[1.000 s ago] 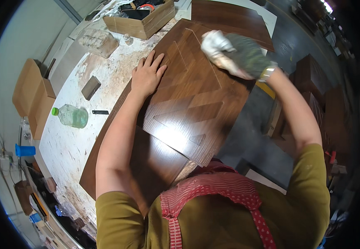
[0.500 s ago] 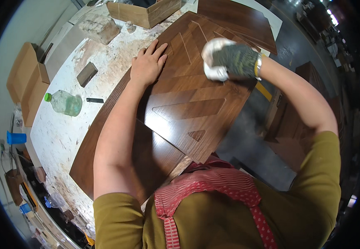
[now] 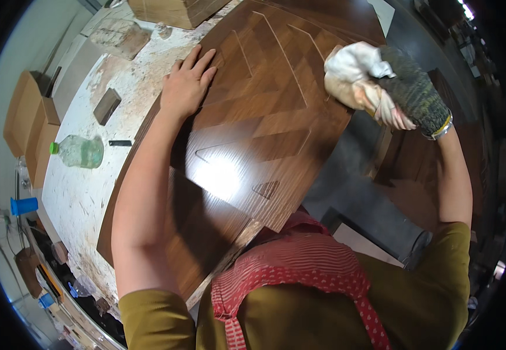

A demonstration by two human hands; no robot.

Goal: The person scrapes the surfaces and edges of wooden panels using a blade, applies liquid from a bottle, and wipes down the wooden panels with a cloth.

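A dark brown wooden panel (image 3: 253, 134) with grooved angular lines lies across another brown board (image 3: 200, 233) on the white worktable. Bare and spread, my left hand (image 3: 186, 84) rests flat on the panel's left edge. My right hand (image 3: 413, 87) wears a dark knitted glove and grips a bunched white cloth (image 3: 355, 73). The cloth is at the panel's right edge, part of it hanging past that edge. Cloth and glove hide most of the right fingers. A bright glare covers part of the panel near its lower left.
Left on the stained white worktable (image 3: 78, 192) are a green-capped clear bottle (image 3: 81, 151), a small black strip (image 3: 120, 143), a grey-brown block (image 3: 107, 107) and a paint-stained block (image 3: 119, 38). A cardboard box (image 3: 177, 11) stands at the back; an open carton (image 3: 28, 125) is far left.
My right hand has moved right with the cloth, from over the panel to its right edge. The left hand stays flat on the panel. The whole view has shifted slightly.
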